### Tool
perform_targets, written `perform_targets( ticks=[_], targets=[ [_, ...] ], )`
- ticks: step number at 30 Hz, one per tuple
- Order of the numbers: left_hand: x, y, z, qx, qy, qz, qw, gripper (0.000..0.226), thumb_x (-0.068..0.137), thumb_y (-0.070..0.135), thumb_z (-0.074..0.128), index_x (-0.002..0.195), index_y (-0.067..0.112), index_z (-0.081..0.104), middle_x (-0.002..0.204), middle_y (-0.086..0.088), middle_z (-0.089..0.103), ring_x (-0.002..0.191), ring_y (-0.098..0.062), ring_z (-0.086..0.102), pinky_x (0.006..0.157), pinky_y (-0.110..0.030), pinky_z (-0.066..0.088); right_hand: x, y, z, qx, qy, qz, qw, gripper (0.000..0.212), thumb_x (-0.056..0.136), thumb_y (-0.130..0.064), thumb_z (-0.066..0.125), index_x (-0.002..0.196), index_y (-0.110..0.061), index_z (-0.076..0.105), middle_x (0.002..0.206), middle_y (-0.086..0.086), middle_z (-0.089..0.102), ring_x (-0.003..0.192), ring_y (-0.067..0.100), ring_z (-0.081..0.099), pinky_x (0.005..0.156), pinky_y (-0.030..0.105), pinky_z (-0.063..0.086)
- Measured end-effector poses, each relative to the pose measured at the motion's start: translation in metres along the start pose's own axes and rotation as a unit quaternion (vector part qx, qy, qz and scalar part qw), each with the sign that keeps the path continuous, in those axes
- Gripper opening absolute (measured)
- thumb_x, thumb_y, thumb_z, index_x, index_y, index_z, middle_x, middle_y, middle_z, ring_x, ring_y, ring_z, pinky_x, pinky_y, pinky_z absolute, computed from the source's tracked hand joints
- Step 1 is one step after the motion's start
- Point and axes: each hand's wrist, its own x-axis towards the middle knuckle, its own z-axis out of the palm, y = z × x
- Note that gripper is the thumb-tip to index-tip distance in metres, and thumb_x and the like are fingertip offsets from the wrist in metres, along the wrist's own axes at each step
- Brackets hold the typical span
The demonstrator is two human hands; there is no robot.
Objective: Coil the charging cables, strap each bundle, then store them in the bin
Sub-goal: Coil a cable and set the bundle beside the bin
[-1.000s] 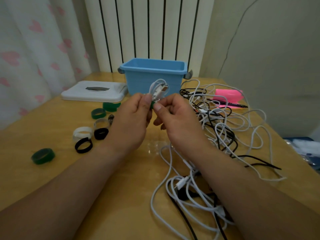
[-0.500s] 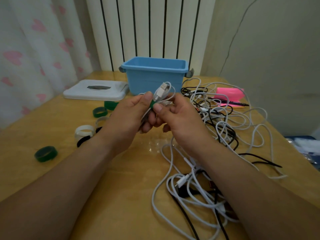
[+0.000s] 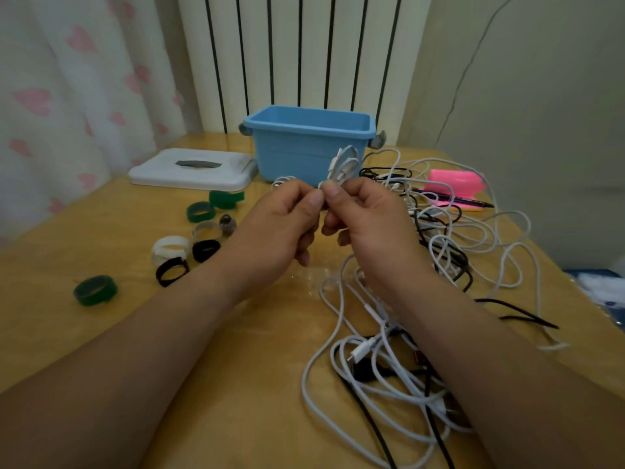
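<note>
A small coiled white cable bundle (image 3: 344, 167) sticks up between my two hands, just in front of the blue bin (image 3: 306, 143). My left hand (image 3: 280, 228) pinches the bundle's lower part with thumb and fingers. My right hand (image 3: 368, 225) pinches it from the other side, thumb tip against the left thumb. The strap around the bundle is hidden by my fingers. A tangle of loose white and black cables (image 3: 449, 238) spreads over the table's right side, and more cables (image 3: 378, 374) lie under my right forearm.
Several rolled straps lie left of my hands: green (image 3: 199, 211), white (image 3: 169, 248), black (image 3: 170, 270) and a green one (image 3: 95, 290) further out. The bin's white lid (image 3: 192, 169) rests at the back left. A pink block (image 3: 455, 182) and a pen (image 3: 453, 199) sit at the right.
Both hands have stayed together on the bundle while turning it; its white loops now stand higher and more to the right, and the green strap seen between my thumbs is now covered.
</note>
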Motion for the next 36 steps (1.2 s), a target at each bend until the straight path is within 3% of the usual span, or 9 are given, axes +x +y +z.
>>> perform_targets(
  ticks=[5,9,12,17,20,24,28,32,36],
  targets=[
    [0.004,0.001,-0.007,-0.196,-0.061,-0.046,0.978,0.035,0.116,0.037,0.041,0.099,0.010,0.056,0.071,0.000,0.037,0.055,-0.013,0.029,0.047,-0.026,0.031,0.003,0.000,-0.004,0.071,-0.084,0.014,0.994,0.011,0.106,-0.021,0.062,0.102,-0.013,0.070,0.074,0.006,0.064,0.067,0.015,0.062,0.061,0.028,0.044],
    [0.003,0.006,-0.010,-0.298,-0.122,-0.095,0.942,0.038,0.115,0.039,0.040,0.091,0.017,0.058,0.067,0.001,0.033,0.047,-0.009,0.025,0.038,-0.021,0.027,0.002,-0.001,-0.006,0.132,-0.141,0.035,0.981,0.018,0.106,-0.021,0.061,0.091,-0.015,0.068,0.069,0.001,0.059,0.064,0.015,0.056,0.060,0.027,0.040],
    [0.001,0.007,-0.007,-0.257,-0.100,-0.110,0.955,0.040,0.115,0.043,0.041,0.096,0.013,0.060,0.069,-0.004,0.042,0.050,-0.014,0.032,0.043,-0.025,0.036,0.002,-0.001,-0.004,0.114,-0.098,0.031,0.988,0.020,0.104,-0.019,0.064,0.085,-0.015,0.068,0.069,0.002,0.061,0.062,0.014,0.056,0.060,0.028,0.040],
    [-0.001,0.005,0.005,-0.002,0.017,-0.031,0.999,0.038,0.114,0.042,0.045,0.110,0.007,0.057,0.085,-0.009,0.059,0.062,-0.017,0.052,0.057,-0.032,0.056,0.002,0.003,0.000,0.055,-0.021,0.021,0.998,0.016,0.103,-0.019,0.066,0.087,-0.018,0.066,0.063,0.000,0.061,0.060,0.014,0.059,0.059,0.029,0.042],
    [0.002,0.003,0.001,-0.118,-0.022,-0.030,0.992,0.033,0.116,0.038,0.043,0.101,0.011,0.055,0.073,-0.004,0.048,0.056,-0.015,0.040,0.051,-0.029,0.046,0.003,0.003,-0.001,0.077,-0.043,0.027,0.996,0.016,0.103,-0.025,0.068,0.088,-0.019,0.067,0.067,0.001,0.061,0.061,0.012,0.057,0.058,0.027,0.042],
    [0.001,0.006,-0.002,-0.306,-0.122,-0.100,0.939,0.037,0.114,0.042,0.042,0.092,0.017,0.055,0.064,0.002,0.037,0.050,-0.011,0.028,0.044,-0.023,0.034,0.002,0.001,-0.001,0.159,-0.097,0.064,0.980,0.016,0.102,-0.027,0.067,0.088,-0.020,0.069,0.075,-0.002,0.063,0.067,0.012,0.053,0.061,0.026,0.041],
    [-0.001,0.008,0.008,-0.226,-0.083,-0.112,0.964,0.044,0.114,0.048,0.043,0.101,0.011,0.063,0.069,-0.005,0.051,0.054,-0.016,0.044,0.050,-0.030,0.046,0.005,0.002,-0.003,0.142,-0.055,0.042,0.988,0.022,0.097,-0.028,0.074,0.084,-0.015,0.063,0.070,0.004,0.060,0.066,0.025,0.051,0.071,0.043,0.042],
    [0.001,0.004,0.010,-0.187,-0.051,-0.083,0.978,0.036,0.114,0.046,0.045,0.109,0.012,0.056,0.076,-0.004,0.044,0.062,-0.018,0.043,0.055,-0.031,0.048,0.005,0.004,-0.002,0.105,0.003,0.024,0.994,0.022,0.099,-0.023,0.072,0.082,-0.014,0.061,0.059,-0.002,0.052,0.056,0.014,0.045,0.056,0.028,0.039],
    [0.000,0.004,0.011,-0.211,-0.052,-0.069,0.974,0.032,0.116,0.042,0.043,0.102,0.014,0.051,0.073,-0.003,0.038,0.060,-0.017,0.040,0.055,-0.032,0.047,0.003,0.008,0.001,0.087,-0.030,0.036,0.995,0.020,0.100,-0.033,0.072,0.087,-0.018,0.068,0.076,0.004,0.063,0.070,0.016,0.057,0.061,0.029,0.043]
  ],
)
